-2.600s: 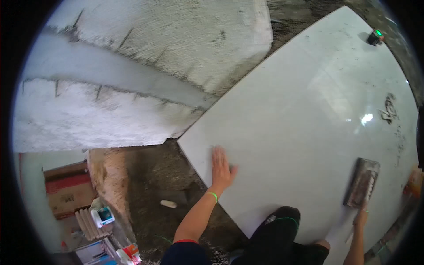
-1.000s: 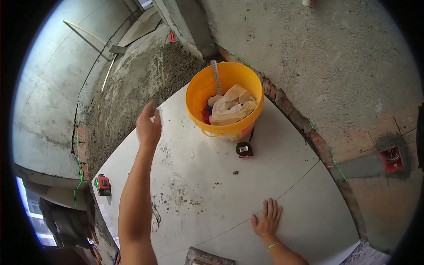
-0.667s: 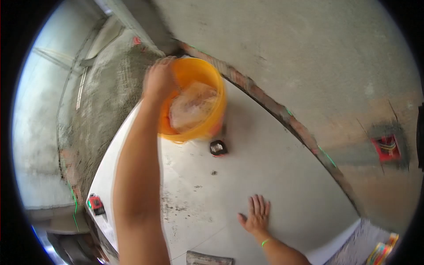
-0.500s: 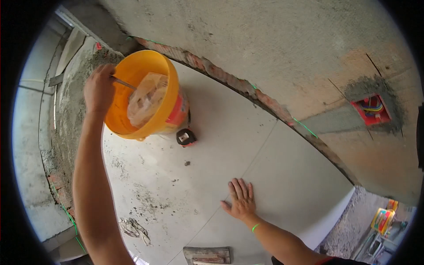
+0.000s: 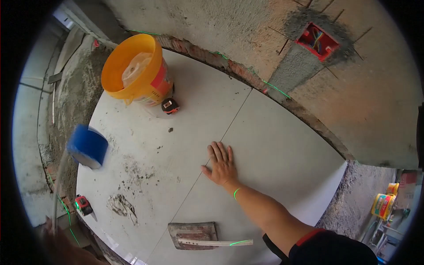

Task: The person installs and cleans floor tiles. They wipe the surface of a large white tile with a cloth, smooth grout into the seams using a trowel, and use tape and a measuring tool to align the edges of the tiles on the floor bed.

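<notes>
Though dirty in patches, white slab surface (image 5: pixel 282 159): flat beneath fingers of right hand (image 5: pixel 223 171).
Yellow bucket (image 5: pixel 148 80): beyond right fingertips, to the left.
Blue mallet (image 5: pixel 88 147): raised ahead of left fingers.
Float (image 5: pixel 193 233): on slab, nearer the body than right fingers.
Right hand: fingers slightly spread, palm down.
Left hand (image 5: pixel 52 240): closed on mallet handle, blurred; exact finger pose unclear.

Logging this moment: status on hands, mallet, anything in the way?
Left grip shut on blue mallet, both blurred. Right grip open, palm down on pale slab. Possibly in the way: float, crumpled scrap.
</notes>
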